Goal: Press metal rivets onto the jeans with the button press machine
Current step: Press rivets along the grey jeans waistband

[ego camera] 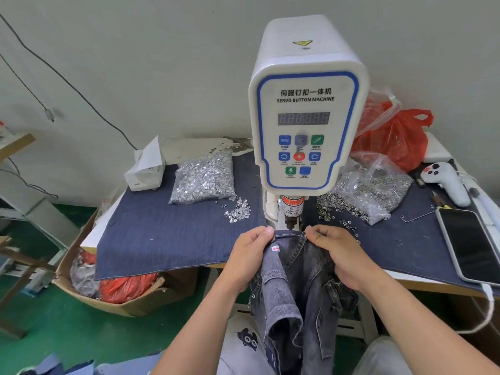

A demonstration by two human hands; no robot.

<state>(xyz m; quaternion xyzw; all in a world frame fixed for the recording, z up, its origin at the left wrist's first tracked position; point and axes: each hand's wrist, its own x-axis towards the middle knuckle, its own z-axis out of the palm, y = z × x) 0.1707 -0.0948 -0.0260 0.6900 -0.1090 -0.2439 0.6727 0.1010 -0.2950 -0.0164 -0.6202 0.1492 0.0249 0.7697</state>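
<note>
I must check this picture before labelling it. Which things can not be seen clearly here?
- Head view: the lower die under the press head is hidden by the jeans edge.
- The fingertips of the left hand and right hand are tucked behind the denim.
- The machine's display digits are too dim to read.
- The phone is cut off by the right edge.

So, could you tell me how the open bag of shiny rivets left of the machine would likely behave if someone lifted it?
The bag of rivets would probably sag and shift, since its thin clear plastic slumps around loose pieces. It looks packed full of metal, so likely heavy for its size. Its mouth seems open, with spilled rivets beside it, so more could pour out.
</note>
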